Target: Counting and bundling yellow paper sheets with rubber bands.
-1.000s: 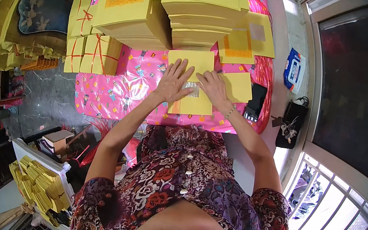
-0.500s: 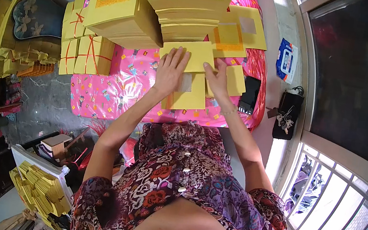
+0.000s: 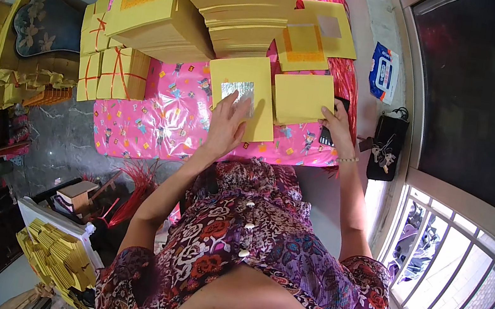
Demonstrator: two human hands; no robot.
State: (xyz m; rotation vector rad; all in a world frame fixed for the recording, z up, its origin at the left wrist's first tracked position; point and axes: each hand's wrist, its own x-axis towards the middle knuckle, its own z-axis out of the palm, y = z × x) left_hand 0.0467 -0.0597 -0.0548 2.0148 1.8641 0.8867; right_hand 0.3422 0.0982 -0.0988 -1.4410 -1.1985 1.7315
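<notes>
A yellow paper sheet (image 3: 261,124) with a silver foil square (image 3: 238,91) lies unfolded in front of me on the pink table cover. My left hand (image 3: 228,125) rests on it, fingers spread over the foil's lower part. Just right of it sits folded yellow paper (image 3: 303,97), its plain side up, apparently on others like it. My right hand (image 3: 339,128) pinches its right edge, the thumb on top; the other fingertips are partly hidden. A bracelet circles my right wrist.
Tall stacks of yellow paper (image 3: 237,9) rise behind. Bundles tied with red string (image 3: 124,74) stand left. Loose sheets (image 3: 302,46) lie behind the folded paper, near red plastic strands (image 3: 343,79). A dark phone-like object (image 3: 327,136), wipes pack (image 3: 384,72) and black pouch (image 3: 387,146) are at right.
The folded yellow paper has moved from under both hands to the right-hand pile. My right hand went right with it. My left hand has come down onto the unfolded sheet.
</notes>
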